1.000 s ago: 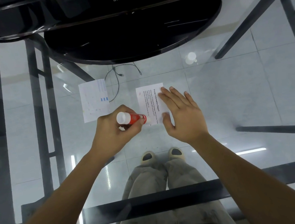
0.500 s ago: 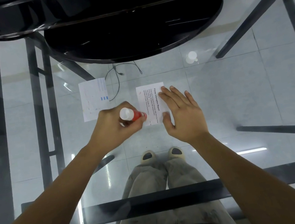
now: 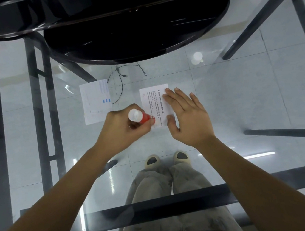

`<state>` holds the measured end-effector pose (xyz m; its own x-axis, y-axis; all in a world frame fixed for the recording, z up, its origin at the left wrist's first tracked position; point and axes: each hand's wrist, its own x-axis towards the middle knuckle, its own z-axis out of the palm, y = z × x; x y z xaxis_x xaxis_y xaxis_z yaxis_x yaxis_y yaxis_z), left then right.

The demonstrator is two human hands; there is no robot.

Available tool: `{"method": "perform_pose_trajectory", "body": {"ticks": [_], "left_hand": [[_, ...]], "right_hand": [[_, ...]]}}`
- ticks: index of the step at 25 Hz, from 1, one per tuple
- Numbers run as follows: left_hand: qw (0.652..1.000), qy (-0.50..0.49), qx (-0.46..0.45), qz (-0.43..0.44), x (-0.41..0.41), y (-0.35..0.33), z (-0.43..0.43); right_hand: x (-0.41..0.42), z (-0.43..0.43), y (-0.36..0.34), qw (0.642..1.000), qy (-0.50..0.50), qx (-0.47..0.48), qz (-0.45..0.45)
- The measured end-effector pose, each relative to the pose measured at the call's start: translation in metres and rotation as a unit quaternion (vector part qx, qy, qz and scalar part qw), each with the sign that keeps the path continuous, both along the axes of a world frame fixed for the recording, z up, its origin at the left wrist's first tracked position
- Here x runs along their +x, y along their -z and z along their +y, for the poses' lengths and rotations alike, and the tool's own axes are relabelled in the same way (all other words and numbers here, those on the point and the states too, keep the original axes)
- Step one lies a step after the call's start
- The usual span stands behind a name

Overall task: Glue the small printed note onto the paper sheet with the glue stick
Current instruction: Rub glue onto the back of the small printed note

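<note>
A small white printed note (image 3: 153, 103) headed "Printer Information Report" lies on the glass table. My right hand (image 3: 187, 118) rests flat on its right side, fingers spread, pinning it down. My left hand (image 3: 122, 131) is shut on a red glue stick (image 3: 142, 116) with a white base end pointing up at me. The stick's tip touches the note's near left corner. A second white paper sheet (image 3: 96, 101) with small blue marks lies to the left, apart from both hands.
A black Samsung monitor's round base (image 3: 136, 31) stands on the glass just beyond the papers. A white cap (image 3: 197, 58) lies at the far right. Dark table-frame bars (image 3: 160, 206), a cable on the floor and my legs show through the glass.
My left hand slid the glue stick a little away from me along the note's left part. The right hand and the note stayed put.
</note>
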<state>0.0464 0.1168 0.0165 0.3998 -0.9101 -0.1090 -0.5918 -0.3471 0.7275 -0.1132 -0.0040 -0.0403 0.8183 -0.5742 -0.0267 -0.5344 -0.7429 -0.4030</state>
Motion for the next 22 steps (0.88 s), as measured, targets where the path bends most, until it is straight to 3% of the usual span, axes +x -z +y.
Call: {"method": "perform_pose_trajectory", "body": {"ticks": [4,8,13,18,22], "left_hand": [[0.997,-0.08,-0.024,-0.004,0.022,-0.006,-0.01],[1.0,0.018,-0.01,0.012,0.004,-0.002,-0.006],[0.997,-0.05,-0.011,-0.051,0.022,-0.005,-0.018],[0.996,0.051,-0.013,-0.07,0.002,-0.006,-0.019],[0.992,0.035,-0.026,-0.121,0.015,-0.01,-0.033]], "right_hand": [[-0.001,0.0,0.001,1.0,-0.002,-0.002,0.006],[0.0,0.0,0.0,1.0,-0.002,0.001,0.001],[0.0,0.0,0.002,1.0,-0.002,-0.005,0.007],[0.0,-0.001,0.002,1.0,-0.001,-0.005,-0.001],[-0.001,0.0,0.003,1.0,-0.001,-0.003,0.0]]}}
